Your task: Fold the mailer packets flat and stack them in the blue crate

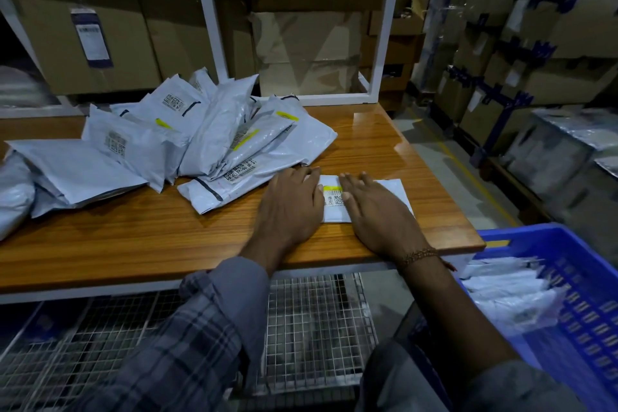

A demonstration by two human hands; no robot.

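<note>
Mailer packet lies folded on the bench, near its front edge, and I press it flat with both palms: left hand and right hand, each grip open, fingers straight. I judge the job partly done: white packets already sit in the blue crate low at my right, while a loose pile waits at left. Bare bench between packet and edge gives a free path to the crate.

Dim storeroom: wooden table, white shelf frame, stacked cardboard boxes, grey floor.
</note>
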